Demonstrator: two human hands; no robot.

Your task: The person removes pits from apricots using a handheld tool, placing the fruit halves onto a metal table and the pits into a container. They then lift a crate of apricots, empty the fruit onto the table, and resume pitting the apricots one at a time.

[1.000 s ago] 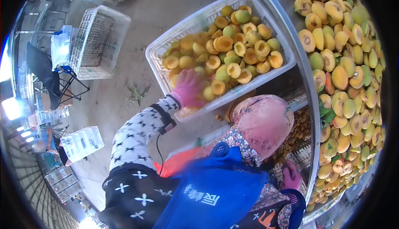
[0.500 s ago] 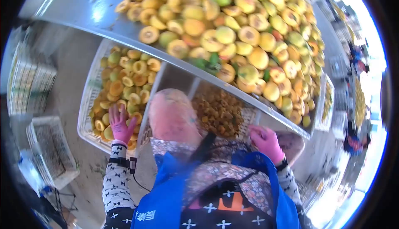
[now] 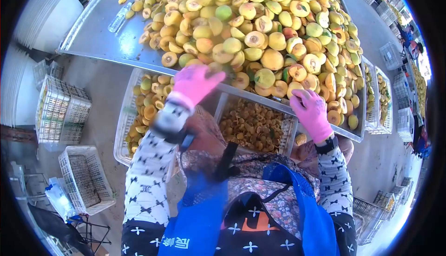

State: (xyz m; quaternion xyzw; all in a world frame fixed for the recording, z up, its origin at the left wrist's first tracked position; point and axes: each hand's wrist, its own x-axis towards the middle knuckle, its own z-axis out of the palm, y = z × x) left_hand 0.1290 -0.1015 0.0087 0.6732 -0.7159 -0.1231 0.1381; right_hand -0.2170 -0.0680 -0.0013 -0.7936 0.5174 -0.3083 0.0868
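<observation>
Left hand point(image 3: 194, 85): our fingers part at the desk's point(image 3: 93, 40) rim, seemingly released.
Right hand point(image 3: 312, 115): our fingers curl by the rim; whether they grasp anything, we cannot tell.
Fruit point(image 3: 272, 59): heaped on the desk, likely for easy reach.
Brown pieces point(image 3: 253, 127): crated below, between our arms, probably to stay separate.

Pink gloves point(image 3: 193, 86), white sleeves point(image 3: 151, 163) (black bows point(image 3: 148, 209) all over), blue apron point(image 3: 197, 219).
</observation>
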